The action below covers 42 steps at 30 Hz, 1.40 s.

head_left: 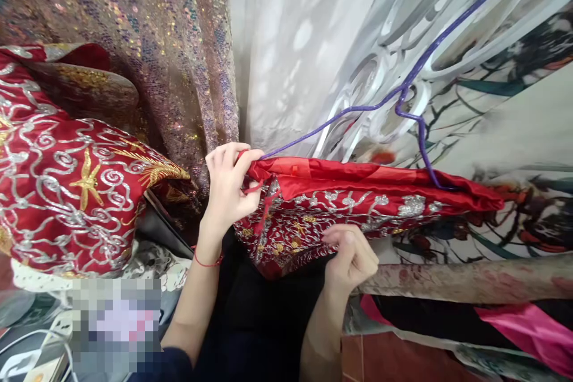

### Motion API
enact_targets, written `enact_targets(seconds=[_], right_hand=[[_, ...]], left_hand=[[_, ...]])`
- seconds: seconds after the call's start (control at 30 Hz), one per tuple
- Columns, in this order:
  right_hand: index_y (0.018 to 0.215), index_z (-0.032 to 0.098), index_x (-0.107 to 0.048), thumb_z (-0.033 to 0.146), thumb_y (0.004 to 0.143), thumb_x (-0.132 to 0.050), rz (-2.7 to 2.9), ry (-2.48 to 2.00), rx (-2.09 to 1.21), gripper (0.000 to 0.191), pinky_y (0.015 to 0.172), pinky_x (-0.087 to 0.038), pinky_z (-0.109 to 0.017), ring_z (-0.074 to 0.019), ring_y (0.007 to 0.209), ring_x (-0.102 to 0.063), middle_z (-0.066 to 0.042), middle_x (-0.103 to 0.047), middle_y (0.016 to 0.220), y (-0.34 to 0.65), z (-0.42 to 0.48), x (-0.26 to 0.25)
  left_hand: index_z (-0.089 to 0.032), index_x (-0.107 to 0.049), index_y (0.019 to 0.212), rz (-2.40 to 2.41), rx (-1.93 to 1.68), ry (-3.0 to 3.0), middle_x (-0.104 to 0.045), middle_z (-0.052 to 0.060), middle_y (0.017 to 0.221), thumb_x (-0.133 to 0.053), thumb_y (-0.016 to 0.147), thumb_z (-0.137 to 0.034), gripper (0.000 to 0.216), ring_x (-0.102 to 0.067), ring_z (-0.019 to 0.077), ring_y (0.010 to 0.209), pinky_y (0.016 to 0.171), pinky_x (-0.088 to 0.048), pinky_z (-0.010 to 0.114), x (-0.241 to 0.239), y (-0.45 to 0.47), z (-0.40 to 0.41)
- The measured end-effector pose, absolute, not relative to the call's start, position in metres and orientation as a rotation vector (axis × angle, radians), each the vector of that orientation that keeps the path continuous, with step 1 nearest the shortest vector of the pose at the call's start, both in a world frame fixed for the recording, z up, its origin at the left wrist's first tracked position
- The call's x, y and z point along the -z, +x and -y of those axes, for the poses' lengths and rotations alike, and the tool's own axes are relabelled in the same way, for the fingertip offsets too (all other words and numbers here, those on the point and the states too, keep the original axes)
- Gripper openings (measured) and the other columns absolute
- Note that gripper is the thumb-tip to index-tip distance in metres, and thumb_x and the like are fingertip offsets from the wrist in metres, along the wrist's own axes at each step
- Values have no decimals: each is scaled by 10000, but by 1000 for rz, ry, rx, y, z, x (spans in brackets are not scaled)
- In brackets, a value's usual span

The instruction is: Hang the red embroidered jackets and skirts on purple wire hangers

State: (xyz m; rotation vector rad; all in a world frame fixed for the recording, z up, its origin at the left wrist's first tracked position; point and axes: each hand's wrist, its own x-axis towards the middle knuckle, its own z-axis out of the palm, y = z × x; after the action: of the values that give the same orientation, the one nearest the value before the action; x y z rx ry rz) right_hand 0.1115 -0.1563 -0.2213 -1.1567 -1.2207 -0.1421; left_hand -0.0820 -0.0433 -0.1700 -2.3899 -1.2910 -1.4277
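Observation:
A red satin waistband runs across the middle, the top of a red embroidered skirt (308,233) with silver and gold patterns. My left hand (230,188) pinches its left end, where a thin red strip dangles by the fingers. A purple wire hanger (349,110) reaches that same corner, and its other end goes inside the waistband at the right. My right hand (351,256) is closed with curled fingers, just in front of the skirt's lower part; no cloth shows in it.
Another red embroidered cloth (85,191) lies bunched at the left. Behind it hangs a sequinned curtain of fabric (179,59). White openwork panels (412,101) stand at the upper right, beside floral fabric (483,227). Pink cloth (532,331) is at the lower right, and a white cable (45,334) lower left.

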Motion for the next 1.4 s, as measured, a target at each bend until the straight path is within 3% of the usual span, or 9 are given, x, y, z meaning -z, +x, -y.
enact_targets(seconds=[0.17,0.43,0.6,0.9,1.0,1.1,1.2,1.3,1.4], right_hand=[[956,195,-651,172,939,-588,1330,-1275,-68,69,562,-508,-222,-97,578,-624,7,-693,728,78,140,204],[1047,192,-649,185,963,-510,1468,-1133,-319,163,585,-492,-207,-85,584,-573,20,-640,738,50,131,195],[904,200,-644,191,934,-568,1440,-1143,-355,82,510,-417,-200,-64,516,-433,50,-504,677,50,134,197],[776,194,-596,165,907,-556,1508,-1266,-403,140,560,-417,-218,-66,564,-455,15,-551,778,65,133,210],[909,195,-630,228,916,-612,1455,-1266,-451,38,560,-423,-210,-76,584,-486,25,-569,757,60,133,211],[1094,200,-639,279,906,-662,1425,-1242,-495,205,542,-417,-197,-68,541,-466,50,-571,724,54,131,207],[931,207,-652,277,944,-608,1499,-1266,-492,84,543,-380,-202,-66,504,-404,69,-500,634,53,129,205],[732,207,-584,255,955,-595,1772,-1401,-581,228,570,-335,-222,-77,538,-417,61,-493,614,60,132,210],[726,210,-598,211,922,-646,2084,-1560,-761,202,577,-307,-234,-91,577,-485,55,-573,645,68,138,219]], left_hand=[[-232,-590,1065,1293,1456,-2310,-603,83,1066,-672,779,-431,358,-527,297,1048,951,-345,433,163,-77,56],[-230,-601,1038,1293,1410,-2309,-618,72,1019,-678,827,-451,316,-543,275,1001,911,-352,399,161,-78,52],[-237,-605,1024,1331,1430,-2302,-621,72,1015,-686,814,-492,341,-541,283,998,918,-346,413,163,-76,46],[-237,-609,999,1382,1449,-2271,-620,75,998,-676,825,-533,350,-540,285,990,909,-344,416,165,-71,44],[-236,-609,998,1385,1450,-2277,-619,75,1001,-675,825,-533,350,-542,285,992,911,-343,418,164,-71,45],[-239,-608,1006,1383,1449,-2277,-618,75,1004,-675,824,-527,347,-544,287,998,919,-342,422,164,-71,46],[-241,-606,1010,1392,1436,-2275,-615,71,1002,-679,821,-518,343,-545,286,996,925,-343,423,164,-72,47],[-241,-607,1012,1377,1435,-2273,-613,70,1005,-676,826,-518,340,-539,286,1004,936,-342,424,164,-72,47],[-242,-609,1012,1388,1425,-2268,-614,72,1007,-667,832,-548,359,-534,285,1006,937,-344,422,165,-72,47]])
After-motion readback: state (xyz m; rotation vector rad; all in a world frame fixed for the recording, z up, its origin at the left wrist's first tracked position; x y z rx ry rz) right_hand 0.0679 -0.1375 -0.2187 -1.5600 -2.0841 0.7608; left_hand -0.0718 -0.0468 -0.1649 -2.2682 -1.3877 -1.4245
